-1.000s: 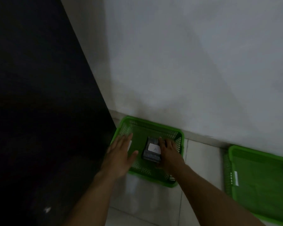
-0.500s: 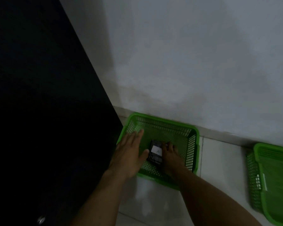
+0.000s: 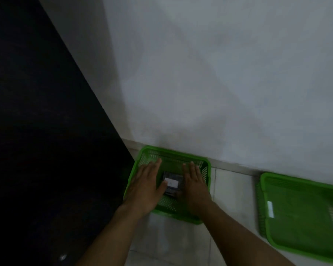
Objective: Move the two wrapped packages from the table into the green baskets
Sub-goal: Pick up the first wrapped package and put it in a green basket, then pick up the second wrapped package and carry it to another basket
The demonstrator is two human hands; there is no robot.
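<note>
A dark wrapped package (image 3: pixel 172 181) with a white label lies flat inside the left green basket (image 3: pixel 173 152), which stands on the floor against the wall. My left hand (image 3: pixel 145 186) is spread flat over the basket's left side, its thumb touching the package's left edge. Spread flat as well, my right hand (image 3: pixel 195 186) rests just right of the package, fingers pointing to the wall. Neither hand grips the package. A second green basket (image 3: pixel 304 214) sits further right with nothing visible in it. No second package is in view.
A pale wall (image 3: pixel 219 83) rises right behind both baskets. A large dark surface (image 3: pixel 37 150) fills the left side of the view, close to the left basket. Light floor tiles (image 3: pixel 233 196) separate the two baskets.
My right hand has let go of the package and now lies flat beside it. The package has settled on the basket floor. The view has shifted left, showing more of the right basket.
</note>
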